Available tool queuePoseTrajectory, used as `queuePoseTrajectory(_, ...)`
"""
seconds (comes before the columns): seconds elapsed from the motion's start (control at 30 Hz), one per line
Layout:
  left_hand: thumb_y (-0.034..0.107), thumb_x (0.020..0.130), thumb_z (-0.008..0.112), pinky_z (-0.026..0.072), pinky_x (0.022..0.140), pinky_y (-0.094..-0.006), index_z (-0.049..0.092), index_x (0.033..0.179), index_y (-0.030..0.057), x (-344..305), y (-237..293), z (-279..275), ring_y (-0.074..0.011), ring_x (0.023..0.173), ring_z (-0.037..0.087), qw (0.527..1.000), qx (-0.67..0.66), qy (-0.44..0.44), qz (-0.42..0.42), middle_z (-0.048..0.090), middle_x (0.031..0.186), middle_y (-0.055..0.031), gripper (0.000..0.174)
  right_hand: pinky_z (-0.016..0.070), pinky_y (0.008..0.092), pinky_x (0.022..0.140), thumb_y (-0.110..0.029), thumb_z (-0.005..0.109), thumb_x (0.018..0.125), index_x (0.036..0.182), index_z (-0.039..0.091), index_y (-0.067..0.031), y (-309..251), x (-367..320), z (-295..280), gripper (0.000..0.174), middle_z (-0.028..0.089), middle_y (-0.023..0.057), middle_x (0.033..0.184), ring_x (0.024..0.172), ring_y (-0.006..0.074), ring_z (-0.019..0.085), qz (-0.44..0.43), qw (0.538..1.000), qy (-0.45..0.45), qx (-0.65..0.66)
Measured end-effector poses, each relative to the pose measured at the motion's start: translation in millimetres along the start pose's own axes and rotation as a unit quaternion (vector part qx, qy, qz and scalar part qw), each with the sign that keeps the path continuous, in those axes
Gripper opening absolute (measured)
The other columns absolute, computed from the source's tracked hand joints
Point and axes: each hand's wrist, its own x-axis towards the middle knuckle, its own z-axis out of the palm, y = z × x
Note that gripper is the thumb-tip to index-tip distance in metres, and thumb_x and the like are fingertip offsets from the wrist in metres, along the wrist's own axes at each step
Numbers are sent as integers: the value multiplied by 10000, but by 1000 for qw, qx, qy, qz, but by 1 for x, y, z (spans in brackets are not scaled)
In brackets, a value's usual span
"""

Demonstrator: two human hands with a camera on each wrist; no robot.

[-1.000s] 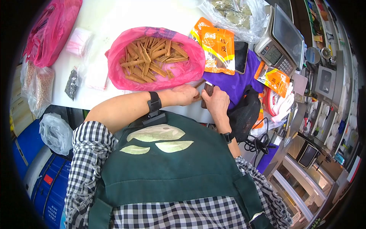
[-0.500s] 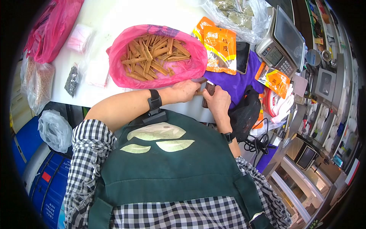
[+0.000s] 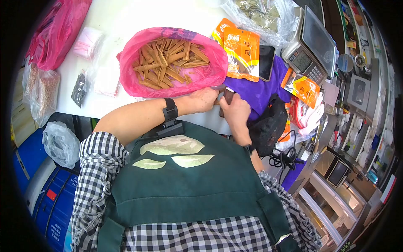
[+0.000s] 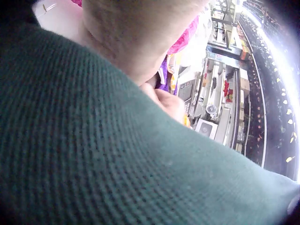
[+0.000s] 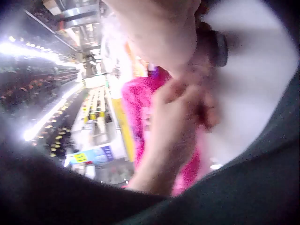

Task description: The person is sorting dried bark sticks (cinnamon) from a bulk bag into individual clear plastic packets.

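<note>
In the head view my left hand (image 3: 203, 101) lies at the table's front edge, fingers curled round a thin brown piece (image 3: 219, 96). Close on its right, my right hand (image 3: 236, 111) grips a dark brown object (image 3: 228, 96) with a pale end; what it is I cannot tell. Behind them stands an open pink bag (image 3: 138, 89) of brown bark strips (image 3: 170, 63). The right wrist view, blurred, has the left hand (image 5: 173, 122) below the right hand (image 5: 157, 40), beside a dark-ended object (image 5: 219, 49). The left wrist view shows part of the right hand (image 4: 168, 102).
Orange packets (image 3: 242, 52), a phone (image 3: 266, 63) and purple cloth (image 3: 256, 94) lie right of the bag. A scale (image 3: 302, 61) and a clear bag of leaves (image 3: 262, 19) are farther back. Small packets (image 3: 79, 90) and another pink bag (image 3: 56, 35) lie left.
The left hand has shifted slightly up and left from its earliest place. My right hand has moved a little left and up, and the dark brown object in it now tilts more.
</note>
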Motion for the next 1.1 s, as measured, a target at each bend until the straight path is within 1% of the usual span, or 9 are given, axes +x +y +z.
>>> queuePoseTrajectory(0.1, 185, 887, 580, 508, 766, -511, 602, 1103, 28, -5, 13, -21, -404, 950, 646, 1000, -21, 3, 7, 660, 997, -247, 268, 520, 510, 611, -430, 666, 782, 757, 604, 39, 4, 0, 8, 473, 630, 263, 661, 648, 435, 650, 7, 1000, 7, 4)
queuePoseTrajectory(0.3, 205, 894, 589, 506, 784, -507, 600, 1084, 7, -6, 5, -5, -408, 947, 644, 1000, -7, -18, 2, 661, 1011, -240, 274, 536, 497, 628, -411, 671, 788, 792, 627, 43, 0, -2, -8, 456, 644, 261, 682, 665, 428, 662, 0, 1000, -20, 0)
queuePoseTrajectory(0.6, 176, 901, 568, 501, 785, -500, 597, 1073, 22, -4, -2, -2, -394, 939, 651, 1000, -14, 5, 4, 665, 979, -233, 233, 523, 499, 624, -441, 672, 781, 777, 628, 45, 0, -1, -11, 487, 626, 274, 660, 647, 439, 647, -7, 1000, -16, 9)
queuePoseTrajectory(0.67, 155, 901, 543, 506, 759, -498, 599, 1067, 25, -1, -2, -3, -388, 910, 659, 1000, -12, -9, -2, 669, 950, -230, 218, 520, 506, 610, -447, 678, 780, 772, 629, 42, -2, -2, 15, 491, 623, 275, 654, 640, 438, 646, 11, 1000, 26, 8)
queuePoseTrajectory(0.8, 143, 899, 525, 510, 729, -496, 595, 1080, 31, 4, -7, 3, -387, 863, 666, 1000, 1, -14, 5, 674, 924, -217, 224, 535, 503, 618, -456, 669, 797, 768, 628, 40, 0, 3, 2, 499, 641, 254, 660, 649, 427, 659, -20, 1000, -19, -3)
queuePoseTrajectory(0.87, 111, 889, 527, 519, 683, -479, 580, 1110, 34, 5, -14, 8, -368, 790, 677, 1000, -16, 10, 24, 675, 911, -199, 240, 537, 498, 620, -451, 672, 794, 764, 631, 39, -2, 4, -2, 492, 641, 254, 661, 652, 425, 661, -18, 1000, -18, 3)
queuePoseTrajectory(0.9, 111, 889, 527, 519, 683, -479, 580, 1110, 34, 2, -12, 9, -368, 790, 677, 1000, -18, 7, 21, 675, 911, -199, 240, 539, 493, 621, -446, 675, 792, 760, 633, 37, -3, 2, -6, 486, 641, 253, 663, 654, 422, 663, -12, 1000, -18, 8)
queuePoseTrajectory(0.97, 74, 884, 529, 521, 638, -460, 564, 1131, 35, 1, -11, 3, -331, 702, 681, 999, -44, -3, 14, 672, 873, -187, 253, 539, 491, 621, -444, 675, 791, 761, 635, 38, -2, 2, -9, 484, 641, 252, 662, 654, 420, 663, -17, 1000, -18, 3)
queuePoseTrajectory(1.1, 53, 882, 534, 522, 609, -446, 557, 1138, 36, 4, -12, 7, -303, 656, 681, 999, -46, 10, 13, 667, 834, -183, 258, 540, 491, 622, -437, 671, 792, 769, 637, 37, -4, 1, -22, 475, 643, 252, 665, 658, 420, 664, -20, 999, -28, -8)
